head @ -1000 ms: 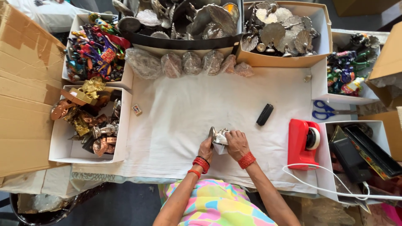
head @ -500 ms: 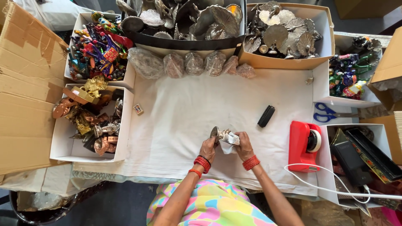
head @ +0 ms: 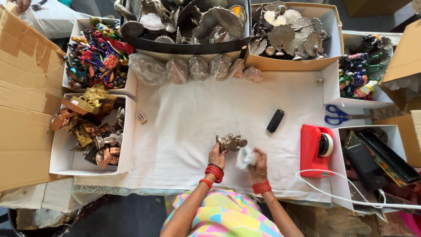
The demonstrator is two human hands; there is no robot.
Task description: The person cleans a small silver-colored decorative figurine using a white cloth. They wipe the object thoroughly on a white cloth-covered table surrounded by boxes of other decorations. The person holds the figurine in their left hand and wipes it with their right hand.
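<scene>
While left hand [head: 216, 156] grips one metal figurine [head: 230, 142], right hand [head: 258, 161] clutches one white cloth [head: 244, 158].

We list a bench [head: 184, 131] under white cloth. On it: a black ribbed brush [head: 275, 120], a red tape dispenser [head: 316, 150], a small printed matchbox [head: 141, 117], blue-handled scissors [head: 340, 115], plastic-wrapped metal pieces [head: 193, 68], and open cardboard boxes [head: 66, 160].

The figurine [head: 231, 142] looks like dull, brownish cast metal with a faint sheen. The rag [head: 244, 158] is soft white cloth, crumpled. A matt off-white cloth, lightly creased, covers the surface [head: 193, 127]. The tape dispenser [head: 314, 150] is glossy red plastic; the brush [head: 275, 120] is matt black.
</scene>
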